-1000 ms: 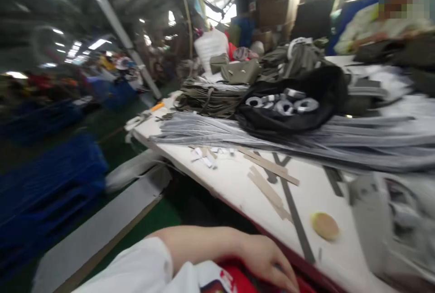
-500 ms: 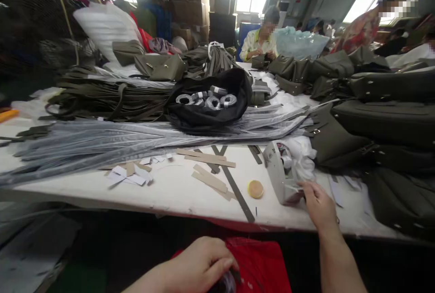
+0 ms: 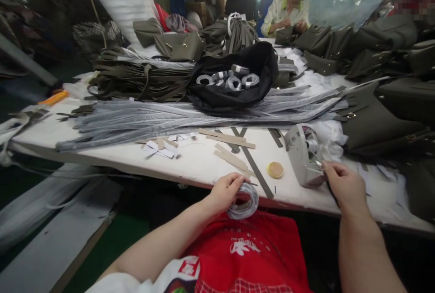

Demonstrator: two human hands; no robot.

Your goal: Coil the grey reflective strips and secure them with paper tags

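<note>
My left hand is closed on a coiled strap in clear plastic, held over my red apron by the table's front edge. At the front right of the table sits a grey tape dispenser. Closed in a pinch, my right hand is at the dispenser's front end, on what looks like a short piece of clear tape. Several similar coils lie in a black bag farther back. A round yellow-rimmed disc lies left of the dispenser.
Long plastic-covered straps run across the table. Tan strips and white paper scraps lie nearer. Dark olive bags are heaped on the right. A co-worker sits across the table.
My left hand has risen with the coil from my lap to the table's edge. My right hand stays at the dispenser. The view has tilted down and turned left.
</note>
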